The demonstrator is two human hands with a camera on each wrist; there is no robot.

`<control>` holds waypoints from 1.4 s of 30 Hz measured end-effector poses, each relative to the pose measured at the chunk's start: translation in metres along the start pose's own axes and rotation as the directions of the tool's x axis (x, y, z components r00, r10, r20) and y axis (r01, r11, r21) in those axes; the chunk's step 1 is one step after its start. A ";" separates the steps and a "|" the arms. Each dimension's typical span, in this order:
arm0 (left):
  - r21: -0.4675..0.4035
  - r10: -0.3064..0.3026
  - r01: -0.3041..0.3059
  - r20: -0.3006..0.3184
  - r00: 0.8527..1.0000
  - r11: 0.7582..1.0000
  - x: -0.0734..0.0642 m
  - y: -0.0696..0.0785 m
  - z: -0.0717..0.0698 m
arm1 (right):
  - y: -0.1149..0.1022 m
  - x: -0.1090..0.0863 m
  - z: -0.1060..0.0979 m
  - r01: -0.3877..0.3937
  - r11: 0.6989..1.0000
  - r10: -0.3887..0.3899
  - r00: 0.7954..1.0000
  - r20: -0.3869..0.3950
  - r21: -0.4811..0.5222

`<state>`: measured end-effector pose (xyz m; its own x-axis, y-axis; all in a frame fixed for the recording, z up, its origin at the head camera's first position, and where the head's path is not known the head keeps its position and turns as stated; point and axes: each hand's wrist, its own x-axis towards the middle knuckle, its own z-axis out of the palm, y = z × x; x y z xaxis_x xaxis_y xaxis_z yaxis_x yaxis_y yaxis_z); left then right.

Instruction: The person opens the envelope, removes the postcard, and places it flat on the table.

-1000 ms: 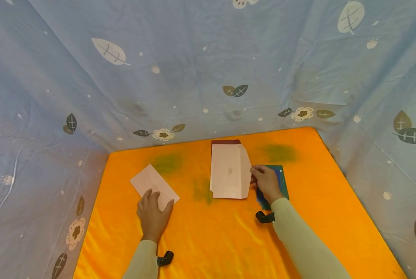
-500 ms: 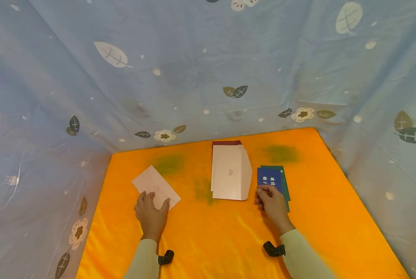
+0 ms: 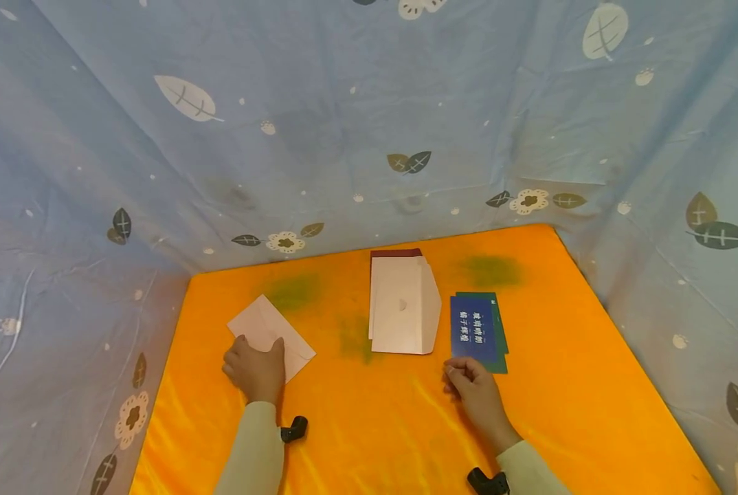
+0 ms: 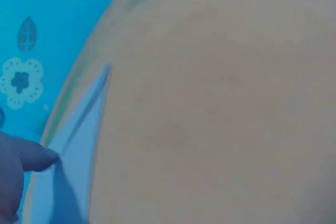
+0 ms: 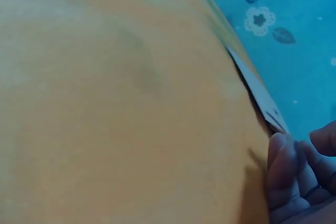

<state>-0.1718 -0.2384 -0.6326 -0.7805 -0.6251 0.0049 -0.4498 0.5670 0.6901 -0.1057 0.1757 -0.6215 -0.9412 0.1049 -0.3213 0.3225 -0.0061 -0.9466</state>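
Note:
In the head view, a pale pink envelope [image 3: 291, 350] lies askew on the left of the orange cloth. My left hand [image 3: 254, 371] rests over its lower left side, thumb on the paper and fingers at the edge. The left wrist view shows the thumb touching the envelope [image 4: 79, 182]. Near the middle, a pale envelope [image 3: 396, 316] lies with its flap [image 3: 431, 309] spread out to the right. To its right is a blue card [image 3: 468, 320] with white characters. My right hand [image 3: 477, 395], fingers loosely bent, is just below that card with nothing visible in it.
Beneath the middle envelope, a dark red piece [image 3: 396, 254] shows at the top. Green cards [image 3: 501, 337] stick out from under the blue one. Orange cloth [image 3: 369, 426] covers the table, and blue leaf-patterned fabric [image 3: 344, 137] walls the back and sides.
My right hand has left the middle envelope's flap and drawn down past the blue card, uncovering its characters. My left hand has shifted left, uncovering more of the pink envelope.

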 end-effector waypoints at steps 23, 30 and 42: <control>-0.013 -0.080 0.081 0.070 0.994 0.997 -0.005 0.013 -0.004 | 0.028 -0.002 -0.001 0.208 0.949 -0.215 0.977 -0.003 -0.237; -0.132 -0.050 0.069 0.144 0.988 0.989 0.003 0.008 -0.012 | 0.029 0.001 -0.006 0.243 0.940 -0.246 0.969 0.015 -0.239; -0.203 -0.080 0.181 0.423 0.902 0.962 -0.001 0.018 -0.035 | 0.030 0.001 -0.004 0.243 0.943 -0.246 0.969 0.019 -0.226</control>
<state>-0.1637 -0.2462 -0.5949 -0.8521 -0.3823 -0.3573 -0.4857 0.3238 0.8119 -0.0962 0.1798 -0.6496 -0.9933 0.0842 -0.0794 0.0979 0.2443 -0.9647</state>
